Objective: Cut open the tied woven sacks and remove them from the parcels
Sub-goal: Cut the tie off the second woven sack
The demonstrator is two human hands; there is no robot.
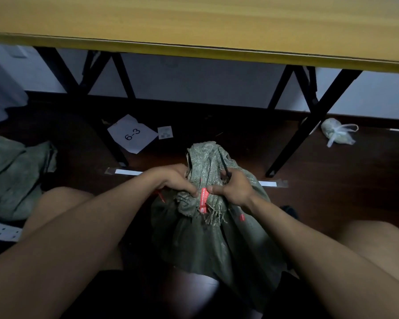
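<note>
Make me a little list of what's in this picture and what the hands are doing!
sack: green woven sack on the floor between the knees, neck bunched and tied
tag: red tag at the neck
left hand: left hand grips the neck
right hand: right hand grips the neck, holding a thin dark tool
paper: sheet marked 6-3 under the table

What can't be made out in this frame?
- Parcels: hidden inside the green woven sack, head view.
- Tie at the neck: covered by left hand and right hand.
- Red tag print: too small.
- Dark tool in right grip: type unclear.
</note>
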